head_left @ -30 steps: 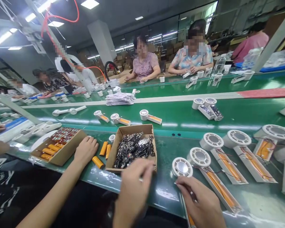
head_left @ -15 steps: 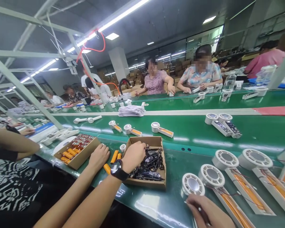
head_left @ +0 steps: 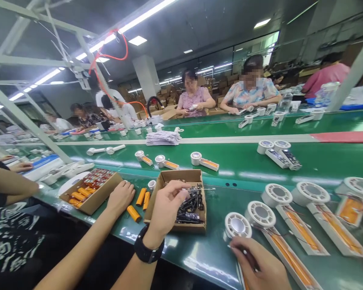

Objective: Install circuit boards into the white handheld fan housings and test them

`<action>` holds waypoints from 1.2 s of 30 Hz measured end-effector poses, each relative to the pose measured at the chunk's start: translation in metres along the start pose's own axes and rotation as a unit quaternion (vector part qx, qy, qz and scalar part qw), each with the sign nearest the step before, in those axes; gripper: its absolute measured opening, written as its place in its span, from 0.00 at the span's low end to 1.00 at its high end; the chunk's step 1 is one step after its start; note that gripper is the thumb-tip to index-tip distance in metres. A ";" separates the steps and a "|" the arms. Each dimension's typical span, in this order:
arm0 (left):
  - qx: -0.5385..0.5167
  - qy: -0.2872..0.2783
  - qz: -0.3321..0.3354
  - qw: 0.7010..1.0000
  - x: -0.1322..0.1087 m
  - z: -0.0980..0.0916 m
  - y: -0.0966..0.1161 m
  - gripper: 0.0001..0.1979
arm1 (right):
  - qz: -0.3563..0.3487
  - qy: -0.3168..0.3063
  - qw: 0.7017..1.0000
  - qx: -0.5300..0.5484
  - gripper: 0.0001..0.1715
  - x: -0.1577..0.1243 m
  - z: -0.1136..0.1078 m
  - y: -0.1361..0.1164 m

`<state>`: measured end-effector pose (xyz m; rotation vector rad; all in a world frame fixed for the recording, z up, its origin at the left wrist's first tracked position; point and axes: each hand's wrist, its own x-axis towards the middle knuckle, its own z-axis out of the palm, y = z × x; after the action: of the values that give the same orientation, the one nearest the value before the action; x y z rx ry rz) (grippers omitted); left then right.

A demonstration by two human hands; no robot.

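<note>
My left hand (head_left: pixel 171 203), with a black watch on its wrist, is above an open cardboard box (head_left: pixel 151 215) of dark circuit boards (head_left: pixel 189 217). It pinches a thin circuit board (head_left: pixel 202 189), seen nearly edge-on and pointing right. At the lower right, my right hand (head_left: pixel 258 262) is closed around the handle of a white handheld fan (head_left: pixel 237 225). The fan's round head faces up; fingers cover much of the handle. Several similar fan bodies (head_left: pixel 290 225) lie to the right, with orange battery cells and wires in their handles.
Another person's hand (head_left: pixel 121 197) rests left of the box, near loose orange cells (head_left: pixel 134 213). A second box (head_left: pixel 103 197) holds orange cells and red parts. Fans (head_left: pixel 204 161) lie on the green belt (head_left: pixel 230 159) beyond. Co-workers sit across; a metal post (head_left: pixel 33 121) slants at left.
My left hand has lifted out of the box's contents, now pinching the thin board. My right hand keeps its hold on the fan. The whole view has shifted slightly.
</note>
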<state>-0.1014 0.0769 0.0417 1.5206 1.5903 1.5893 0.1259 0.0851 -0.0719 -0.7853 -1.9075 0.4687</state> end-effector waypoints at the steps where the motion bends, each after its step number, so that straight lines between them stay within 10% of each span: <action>1: -0.046 -0.003 -0.009 0.999 -0.004 0.003 0.002 0.09 | 0.018 0.003 1.000 0.008 0.07 0.000 0.000 -0.002; 7: -0.228 0.013 -0.073 0.971 -0.027 0.011 0.014 0.10 | 0.074 0.013 0.997 0.017 0.07 0.008 -0.002 -0.017; 17: -0.134 -0.003 -0.220 0.966 -0.091 0.062 -0.020 0.08 | 0.145 0.034 0.987 0.055 0.06 0.013 -0.001 -0.026; 36: -0.274 -0.039 -0.330 0.902 -0.095 0.080 -0.028 0.11 | 0.056 0.069 0.995 -0.034 0.08 0.011 0.005 -0.028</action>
<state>-0.0134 0.0350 -0.0399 0.6363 1.2584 1.3767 0.1092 0.0732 -0.0495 -0.9490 -1.7656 0.4092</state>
